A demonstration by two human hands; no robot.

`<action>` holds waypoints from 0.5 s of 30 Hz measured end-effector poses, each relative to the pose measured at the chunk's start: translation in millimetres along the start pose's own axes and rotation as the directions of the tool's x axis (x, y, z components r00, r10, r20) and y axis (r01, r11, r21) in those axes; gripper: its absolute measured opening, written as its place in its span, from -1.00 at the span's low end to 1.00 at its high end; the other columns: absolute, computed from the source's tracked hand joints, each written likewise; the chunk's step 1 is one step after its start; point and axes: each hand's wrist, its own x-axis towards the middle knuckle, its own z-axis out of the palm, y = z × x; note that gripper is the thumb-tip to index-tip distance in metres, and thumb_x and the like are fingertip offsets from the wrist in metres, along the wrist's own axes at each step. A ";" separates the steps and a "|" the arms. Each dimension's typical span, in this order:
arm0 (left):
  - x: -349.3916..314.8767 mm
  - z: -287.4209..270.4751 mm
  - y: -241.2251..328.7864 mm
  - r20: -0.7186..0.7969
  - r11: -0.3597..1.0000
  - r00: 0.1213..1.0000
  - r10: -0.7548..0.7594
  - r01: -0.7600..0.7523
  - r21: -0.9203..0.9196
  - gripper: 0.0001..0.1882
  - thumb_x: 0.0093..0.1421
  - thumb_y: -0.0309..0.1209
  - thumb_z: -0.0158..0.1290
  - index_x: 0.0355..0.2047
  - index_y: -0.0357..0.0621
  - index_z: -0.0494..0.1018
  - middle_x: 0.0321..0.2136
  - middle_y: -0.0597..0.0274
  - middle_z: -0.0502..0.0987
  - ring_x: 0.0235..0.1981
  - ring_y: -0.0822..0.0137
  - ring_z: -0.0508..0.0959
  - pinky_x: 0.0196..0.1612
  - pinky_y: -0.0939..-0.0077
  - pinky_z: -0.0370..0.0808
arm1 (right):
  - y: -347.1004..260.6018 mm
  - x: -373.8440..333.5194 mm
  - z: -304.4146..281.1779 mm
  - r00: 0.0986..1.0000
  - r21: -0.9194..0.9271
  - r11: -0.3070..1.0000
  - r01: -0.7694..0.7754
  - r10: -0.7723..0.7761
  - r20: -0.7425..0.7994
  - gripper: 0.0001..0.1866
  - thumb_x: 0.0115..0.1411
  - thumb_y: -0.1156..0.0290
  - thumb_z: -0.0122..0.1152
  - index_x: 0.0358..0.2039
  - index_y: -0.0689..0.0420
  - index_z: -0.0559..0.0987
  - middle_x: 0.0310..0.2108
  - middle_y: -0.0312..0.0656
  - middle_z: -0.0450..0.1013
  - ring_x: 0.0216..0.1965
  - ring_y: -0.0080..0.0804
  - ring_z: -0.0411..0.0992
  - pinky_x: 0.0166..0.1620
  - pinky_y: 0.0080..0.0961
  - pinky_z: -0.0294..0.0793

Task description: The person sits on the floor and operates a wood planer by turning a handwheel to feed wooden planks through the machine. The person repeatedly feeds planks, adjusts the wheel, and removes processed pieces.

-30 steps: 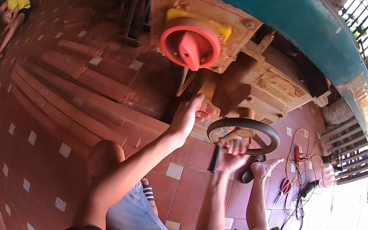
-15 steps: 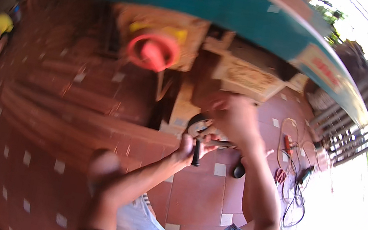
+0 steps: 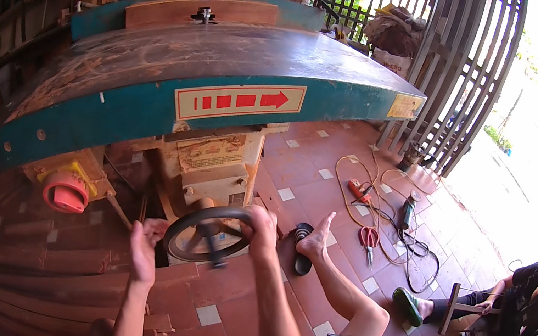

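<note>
The right hand (image 3: pixel 263 233) grasps — and partly hides — the handwheel (image 3: pixel 211 211); left of it, the left hand (image 3: pixel 144 253) is unclenched, contact unclear.

The left hand (image 3: pixel 145 247), at the handwheel (image 3: pixel 207 213) half a second ago, is now raised and open just beside its left edge. The right hand (image 3: pixel 260 227), a blur above the wheel then, now closes on the rim's upper right. The wheel has turned — its black handle (image 3: pixel 216 254) shows at lower right, no longer at lower left as at first. The view has swung up and right: the machine's metal top (image 3: pixel 197 47), a wooden fence (image 3: pixel 199 15) and much more of a seated co-worker (image 3: pixel 524 310) appear, while the yellow-clad person slips almost out of sight.
</note>
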 end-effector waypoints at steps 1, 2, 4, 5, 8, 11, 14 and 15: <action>4.0 9.0 12.5 -0.016 0.998 1.000 -0.012 0.011 -0.069 -0.36 0.43 0.16 -0.27 -0.19 -0.16 0.54 -0.16 0.19 0.62 -0.08 0.34 0.52 0.10 0.38 0.31 | 29.3 -4.1 -10.5 0.996 0.323 0.944 -0.066 0.079 -0.028 -0.44 0.34 -0.12 0.05 -0.40 0.17 0.64 -0.62 -0.19 0.49 -0.40 -0.29 0.56 -0.35 -0.37 0.51; 7.5 12.8 6.1 -0.042 0.987 0.996 -0.074 0.067 -0.148 -0.36 0.41 0.17 -0.25 -0.17 -0.16 0.55 -0.16 0.17 0.62 -0.08 0.33 0.52 0.07 0.37 0.34 | 57.3 -14.3 -21.2 0.984 0.618 0.781 -0.084 0.162 -0.071 -0.45 0.39 -0.09 -0.02 -0.41 0.16 0.61 -0.63 -0.22 0.46 -0.41 -0.35 0.52 -0.36 -0.41 0.48; -0.1 -4.2 -31.4 -0.072 0.911 0.974 -0.213 0.171 -0.375 -0.37 0.39 0.18 -0.20 -0.13 -0.16 0.55 -0.17 0.14 0.63 -0.06 0.31 0.54 0.05 0.32 0.39 | 82.2 -23.7 -10.8 0.989 0.657 0.740 -0.145 0.128 0.075 -0.45 0.44 -0.07 -0.12 -0.48 0.10 0.54 -0.65 -0.30 0.37 -0.50 -0.45 0.37 -0.43 -0.48 0.32; -0.3 -13.5 -55.8 -0.030 0.824 0.959 -0.283 0.227 -0.518 -0.36 0.39 0.19 -0.19 -0.10 -0.16 0.55 -0.19 0.13 0.63 -0.05 0.29 0.54 0.04 0.28 0.42 | 88.1 -25.8 -7.8 0.984 0.671 0.721 -0.173 0.104 0.142 -0.44 0.46 -0.07 -0.17 -0.51 0.07 0.50 -0.66 -0.33 0.33 -0.54 -0.51 0.30 -0.47 -0.51 0.25; -14.4 45.2 -69.8 0.094 0.671 0.893 -0.440 0.397 -0.627 -0.45 0.29 0.11 -0.04 0.01 -0.07 0.51 -0.02 0.16 0.59 -0.03 0.16 0.58 0.07 0.07 0.54 | 51.9 -18.7 -9.7 0.963 0.310 0.912 -0.267 0.265 0.050 -0.44 0.48 -0.06 -0.18 -0.42 0.12 0.55 -0.60 -0.30 0.40 -0.51 -0.48 0.34 -0.42 -0.49 0.30; -30.3 37.6 -110.2 0.368 0.399 0.735 -0.570 0.639 -0.657 -0.24 0.19 0.30 0.01 0.11 -0.08 0.43 0.01 0.13 0.55 0.08 0.08 0.52 0.19 0.04 0.45 | -30.0 14.7 -14.9 0.960 -0.360 0.920 -0.156 0.228 0.166 -0.51 0.47 0.06 -0.08 -0.28 0.23 0.61 -0.47 -0.18 0.50 -0.36 -0.36 0.48 -0.19 -0.41 0.49; -27.6 55.3 -106.9 0.406 0.323 0.740 -0.537 0.625 -0.711 -0.21 0.19 0.34 -0.01 0.14 -0.06 0.42 0.06 0.17 0.54 0.11 0.08 0.52 0.23 0.05 0.41 | -98.6 29.7 45.1 0.920 -0.679 0.720 0.140 0.158 0.358 -0.53 0.41 0.04 0.05 -0.26 0.25 0.63 -0.44 -0.10 0.56 -0.30 -0.26 0.58 -0.18 -0.32 0.54; -24.5 65.8 -95.3 0.402 0.308 0.743 -0.536 0.615 -0.726 -0.22 0.20 0.33 -0.01 0.14 -0.06 0.42 0.07 0.18 0.54 0.11 0.10 0.52 0.24 0.06 0.40 | -105.5 29.0 62.2 0.877 -0.775 0.567 0.281 0.177 0.447 -0.53 0.38 0.03 0.08 -0.28 0.24 0.64 -0.43 -0.08 0.57 -0.29 -0.23 0.60 -0.19 -0.29 0.55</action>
